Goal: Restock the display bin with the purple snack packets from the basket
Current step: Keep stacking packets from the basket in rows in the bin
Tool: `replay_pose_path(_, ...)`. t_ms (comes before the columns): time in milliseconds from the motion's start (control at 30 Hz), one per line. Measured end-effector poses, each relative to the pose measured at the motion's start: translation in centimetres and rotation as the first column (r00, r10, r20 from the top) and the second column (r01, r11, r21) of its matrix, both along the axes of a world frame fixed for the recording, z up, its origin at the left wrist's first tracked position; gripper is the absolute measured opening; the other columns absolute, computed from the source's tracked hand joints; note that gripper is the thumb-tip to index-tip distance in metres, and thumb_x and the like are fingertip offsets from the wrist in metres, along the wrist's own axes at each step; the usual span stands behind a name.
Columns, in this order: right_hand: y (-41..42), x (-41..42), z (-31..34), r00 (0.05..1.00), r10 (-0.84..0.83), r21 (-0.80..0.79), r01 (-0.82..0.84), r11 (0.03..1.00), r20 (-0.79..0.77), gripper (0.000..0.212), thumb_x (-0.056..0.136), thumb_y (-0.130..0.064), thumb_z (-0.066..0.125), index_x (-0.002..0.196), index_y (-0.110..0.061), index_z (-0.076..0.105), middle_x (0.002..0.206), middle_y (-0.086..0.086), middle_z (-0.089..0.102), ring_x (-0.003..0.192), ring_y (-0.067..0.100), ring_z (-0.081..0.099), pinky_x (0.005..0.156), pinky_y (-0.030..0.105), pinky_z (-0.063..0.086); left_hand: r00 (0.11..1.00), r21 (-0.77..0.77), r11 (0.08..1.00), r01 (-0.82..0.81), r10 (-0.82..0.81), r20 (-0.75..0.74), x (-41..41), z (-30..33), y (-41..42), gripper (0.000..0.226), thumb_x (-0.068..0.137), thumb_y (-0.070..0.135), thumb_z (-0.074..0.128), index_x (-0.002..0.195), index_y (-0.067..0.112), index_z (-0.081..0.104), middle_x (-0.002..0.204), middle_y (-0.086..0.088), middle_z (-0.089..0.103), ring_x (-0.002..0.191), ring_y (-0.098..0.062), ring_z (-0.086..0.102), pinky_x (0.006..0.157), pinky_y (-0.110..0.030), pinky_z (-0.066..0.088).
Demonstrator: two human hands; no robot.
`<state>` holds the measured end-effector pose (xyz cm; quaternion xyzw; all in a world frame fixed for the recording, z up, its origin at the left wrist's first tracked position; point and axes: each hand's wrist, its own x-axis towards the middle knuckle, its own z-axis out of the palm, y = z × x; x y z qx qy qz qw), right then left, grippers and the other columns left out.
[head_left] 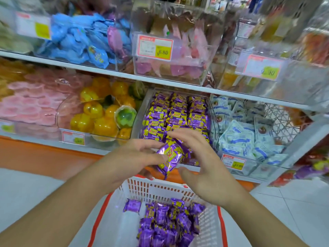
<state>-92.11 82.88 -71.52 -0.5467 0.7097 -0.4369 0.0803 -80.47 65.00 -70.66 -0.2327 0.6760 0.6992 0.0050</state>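
Your two hands meet at the mouth of the display bin [142,111], a clear box on the lower shelf whose purple snack packets [178,113] lie in tidy rows, faces up. Your left hand [135,155] pinches a small bunch of packets [170,157] between thumb and fingers, its grip clenched on the bundle's left end, tilted so the lower end dips toward 6 o'clock. Your right hand [201,164] is spread wide, fingers arched over the bundle from 3 o'clock and thumb below; its grip looks released, more a guard than a hold, likely there to stop loose packets slipping as they go in. Whether its fingertips touch the foil cannot be told.

At 6 o'clock, directly under your forearms, the white basket [160,189] with red rim holds the remaining stock [165,227], a loose heap in its right half. It sits close below the bin, which keeps each carry short. Neighbouring bins flank the target: orange jelly cups [99,118] at 9 o'clock, pale blue sachets [240,132] at 3 o'clock.
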Motion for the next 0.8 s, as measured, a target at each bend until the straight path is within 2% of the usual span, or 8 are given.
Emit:
replay_pose_path(100, -0.2, -0.9, -0.1, 0.995, 0.002, 0.042, 0.003, 0.999, -0.103, 0.078, 0.075, 0.014, 0.072, 0.141, -0.026, 0.059, 0.149, -0.006, 0.046, 0.144, 0.012, 0.043, 0.116, 0.022, 0.034, 1.0, -0.063, 0.998, -0.005, 0.004, -0.016, -0.9, -0.7, -0.5, 0.034, 0.083, 0.026, 0.084, 0.116, 0.019, 0.074, 0.098, -0.009, 0.079, 0.073, -0.018, 0.066, 0.055, -0.027, 0.044)
replay_pose_path(200, -0.3, -1.5, -0.7, 0.982, -0.06, 0.019, 0.064, 0.998, -0.177, 0.055, 0.078, 0.0, 0.079, 0.127, -0.02, 0.065, 0.134, -0.009, 0.053, 0.131, 0.011, 0.052, 0.109, 0.027, 0.042, 0.998, -0.109, 0.992, -0.058, 0.055, -0.032, -1.9, -1.3, -0.7, 0.046, 0.07, 0.042, 0.088, 0.11, 0.021, 0.077, 0.092, -0.006, 0.079, 0.07, -0.015, 0.065, 0.055, -0.028, 0.044)
replay_pose_path(300, -0.4, -1.9, -1.0, 0.943, -0.127, 0.004, 0.134, 0.991, -0.309, 0.042, 0.079, -0.016, 0.08, 0.117, -0.018, 0.063, 0.125, -0.009, 0.056, 0.12, 0.016, 0.053, 0.101, 0.034, 0.044, 0.993, -0.18, 0.977, -0.116, 0.111, -0.035, -2.8, -1.7, -0.3, 0.045, 0.072, 0.049, 0.09, 0.106, 0.023, 0.076, 0.087, -0.004, 0.078, 0.069, -0.014, 0.065, 0.058, -0.031, 0.046)
replay_pose_path(467, -0.2, -3.8, -1.2, 0.913, -0.192, 0.072, 0.233, 0.97, -0.359, 0.053, 0.08, -0.029, 0.08, 0.128, -0.025, 0.059, 0.123, -0.011, 0.058, 0.119, 0.016, 0.053, 0.101, 0.034, 0.045, 0.977, -0.249, 0.947, -0.202, 0.178, -0.115, -5.1, -2.1, 0.6, 0.038, 0.078, 0.046, 0.084, 0.108, 0.027, 0.069, 0.08, 0.001, 0.078, 0.057, -0.014, 0.058, 0.065, -0.035, 0.049)
replay_pose_path(533, 0.0, -5.2, -1.4, 0.897, -0.253, 0.087, 0.303, 0.949, -0.363, 0.054, 0.079, -0.028, 0.083, 0.127, -0.027, 0.058, 0.123, -0.013, 0.059, 0.12, 0.013, 0.052, 0.103, 0.027, 0.042, 0.971, -0.277, 0.938, -0.21, 0.166, -0.175, -6.3, -2.3, 0.9, 0.035, 0.085, 0.034, 0.081, 0.114, 0.028, 0.064, 0.093, 0.005, 0.079, 0.067, -0.008, 0.068, 0.07, -0.033, 0.055)
replay_pose_path(600, 0.1, -7.0, -1.4, 0.873, -0.329, 0.077, 0.38, 0.922, -0.361, 0.047, 0.079, -0.025, 0.084, 0.119, -0.025, 0.059, 0.116, -0.013, 0.059, 0.113, 0.012, 0.051, 0.094, 0.021, 0.037, 0.966, -0.382, 0.904, -0.193, 0.108, -0.234, -7.5, -2.8, 1.1, 0.037, 0.091, 0.03, 0.076, 0.124, 0.032, 0.06, 0.112, 0.011, 0.072, 0.085, 0.001, 0.07, 0.078, -0.031, 0.059)
replay_pose_path(733, -0.2, -11.0, -1.7, 0.808, -0.431, 0.091, 0.503, 0.859, -0.402, 0.035, 0.08, -0.025, 0.084, 0.103, -0.023, 0.059, 0.103, -0.009, 0.058, 0.106, 0.018, 0.048, 0.088, 0.034, 0.039, 0.962, -0.736, 0.664, -0.133, -0.092, -0.256, -9.5, -3.8, 1.3, 0.039, 0.1, 0.032, 0.06, 0.139, 0.034, 0.057, 0.137, 0.019, 0.053, 0.124, 0.001, 0.049, 0.106, -0.023, 0.038)
replay_pose_path(800, -0.5, -12.3, -2.4, 0.796, -0.424, 0.122, 0.518, 0.847, -0.433, 0.033, 0.079, -0.027, 0.085, 0.099, -0.024, 0.059, 0.097, -0.01, 0.057, 0.105, 0.021, 0.049, 0.09, 0.041, 0.042, 0.967, -0.824, 0.56, -0.082, -0.155, -0.201, -10.6, -3.9, 1.8, 0.044, 0.1, 0.043, 0.045, 0.141, 0.033, 0.057, 0.144, 0.018, 0.05, 0.135, -0.005, 0.04, 0.115, -0.029, 0.029)
